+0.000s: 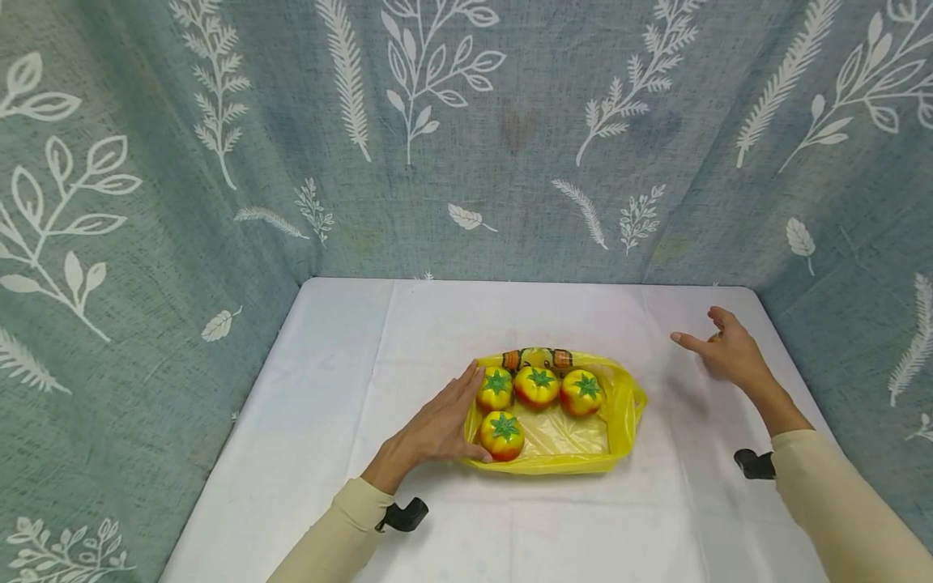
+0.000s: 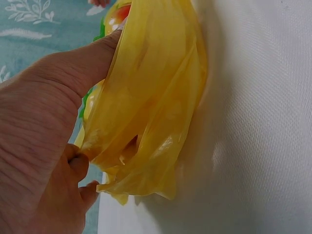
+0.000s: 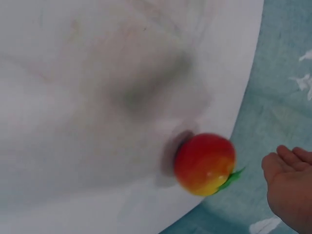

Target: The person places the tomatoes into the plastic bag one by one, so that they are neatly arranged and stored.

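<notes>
A yellow plastic bag (image 1: 621,433) lies with its mouth spread on the white table, holding several toy tomatoes (image 1: 537,387) with green star-shaped tops. My left hand (image 1: 440,417) holds the bag's left side; its thumb reaches inside the rim by the front-left tomato (image 1: 502,436). In the left wrist view, lower fingers (image 2: 88,192) touch the bunched plastic. Over the table's right part, my right hand (image 1: 732,352) has its fingers loosely extended. Another toy tomato (image 3: 204,165), red and yellow, is near that hand, mostly hidden by it in the head view; the right wrist view shows a gap between them.
A white cloth covers the table (image 1: 408,324). Blue-green curtains (image 1: 510,202) with white leaf prints hang behind it and along both sides. Each wrist bears a small black camera (image 1: 404,515). The bag's handle loop (image 1: 638,401) sticks out to the right.
</notes>
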